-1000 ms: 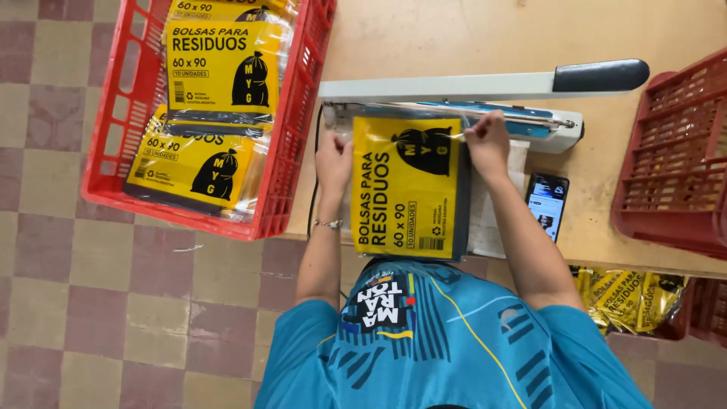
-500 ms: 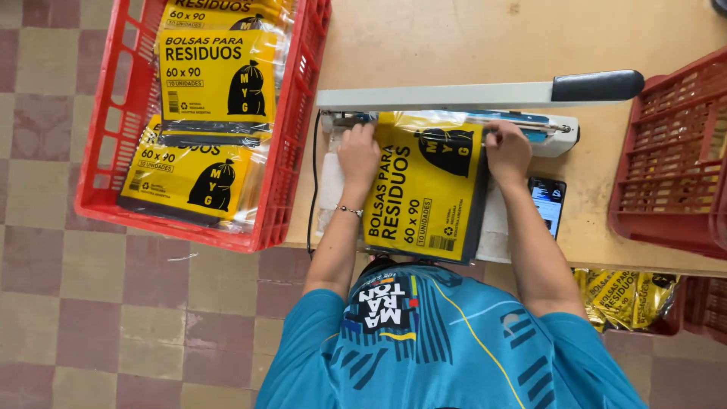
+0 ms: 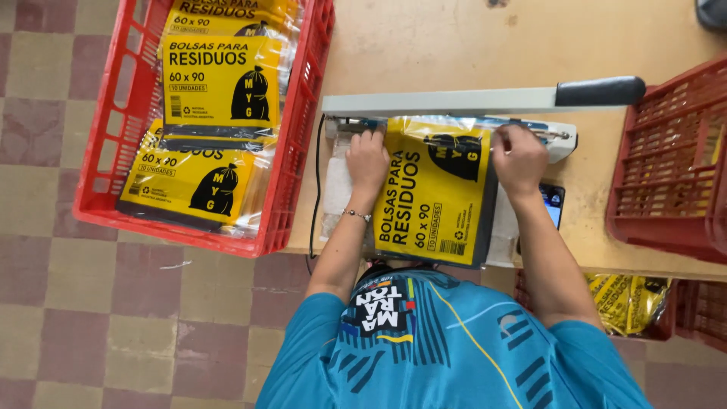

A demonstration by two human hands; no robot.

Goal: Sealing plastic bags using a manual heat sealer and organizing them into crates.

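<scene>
Yellow bag pack [image 3: 435, 197] lies on the counter [image 3: 454, 53], its top edge under my sealer's raised arm [image 3: 447, 101]. I see my left hand [image 3: 369, 160] and right hand [image 3: 519, 155] pinching its upper corners, grip closed.

Glossy clear plastic wraps the yellow pack [image 3: 435, 193]; matt wooden table [image 3: 454, 45]; red plastic crate [image 3: 303, 113].

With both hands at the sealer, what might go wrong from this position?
Two risks, as judgement. The left hand and right hand hold the yellow packet right under the raised sealer arm; fingers might get caught if it came down. The packet also lies tilted, so its open end may sit askew across the sealing bar. The phone is partly hidden beside the right wrist and might get knocked.
</scene>
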